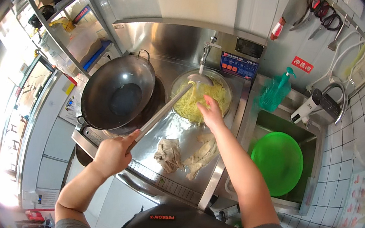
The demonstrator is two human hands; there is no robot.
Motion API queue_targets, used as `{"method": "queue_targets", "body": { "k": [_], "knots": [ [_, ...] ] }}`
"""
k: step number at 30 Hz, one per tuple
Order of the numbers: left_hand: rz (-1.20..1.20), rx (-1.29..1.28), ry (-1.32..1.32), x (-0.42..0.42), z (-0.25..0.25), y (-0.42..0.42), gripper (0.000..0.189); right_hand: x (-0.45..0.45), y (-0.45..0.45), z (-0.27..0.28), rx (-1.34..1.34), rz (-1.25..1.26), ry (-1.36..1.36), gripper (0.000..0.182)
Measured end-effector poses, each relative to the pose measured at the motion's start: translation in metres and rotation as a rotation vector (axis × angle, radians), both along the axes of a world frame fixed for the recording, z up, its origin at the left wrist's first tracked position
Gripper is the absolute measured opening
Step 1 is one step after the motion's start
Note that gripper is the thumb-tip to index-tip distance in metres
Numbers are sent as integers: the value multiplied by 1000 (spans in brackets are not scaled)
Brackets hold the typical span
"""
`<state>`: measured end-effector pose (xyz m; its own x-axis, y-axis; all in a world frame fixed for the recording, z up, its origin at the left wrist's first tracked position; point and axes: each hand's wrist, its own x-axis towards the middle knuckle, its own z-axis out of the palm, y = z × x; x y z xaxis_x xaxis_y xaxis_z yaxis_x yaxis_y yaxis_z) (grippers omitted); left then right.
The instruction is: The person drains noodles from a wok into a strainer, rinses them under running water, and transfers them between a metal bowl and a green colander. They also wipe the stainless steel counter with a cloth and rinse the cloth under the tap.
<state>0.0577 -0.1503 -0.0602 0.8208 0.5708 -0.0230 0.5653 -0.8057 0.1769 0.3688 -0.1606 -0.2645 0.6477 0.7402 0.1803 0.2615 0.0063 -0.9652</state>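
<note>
My left hand (114, 153) is closed round the handle of a long metal ladle (200, 79). The ladle's bowl is over the far part of a round bowl (230, 89) of yellow noodles (187, 106), below a tap (204, 55). Over the right side of the noodles is my right hand (212, 112), its fingers apart; whether the fingertips touch any noodles I cannot tell. A large dark wok (126, 100) lies tilted to the left of the bowl. Two crumpled cloths (169, 155) (203, 154) lie on the wet steel worktop nearer to me.
On the right, a sink (280, 124) holds a green plastic basin (277, 163). A green pump bottle (273, 94) stands behind it, beside a sink faucet (338, 99). Scissors (330, 22) and a cleaver (292, 11) hang on the back wall. Loaded shelves (57, 44) stand at the left.
</note>
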Motion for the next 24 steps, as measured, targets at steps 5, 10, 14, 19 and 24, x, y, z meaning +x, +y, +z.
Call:
{"method": "queue_targets", "body": {
  "k": [5, 10, 14, 19, 24],
  "knots": [
    [56, -25, 60, -6, -11, 0, 65, 3, 87, -10, -246, -211, 77, 53],
    [70, -29, 44, -24, -23, 8, 65, 2, 110, -24, -172, 16, 180, 23],
    [122, -10, 122, -42, -39, 17, 65, 12, 84, 5, -275, 9, -103, 29],
    [80, -72, 211, -68, -47, 19, 65, 46, 89, 58, -576, -45, -569, 32],
    [98, -121, 78, -107, -55, 4, 60, 90, 108, 44, -730, -110, -566, 33]
  ]
}}
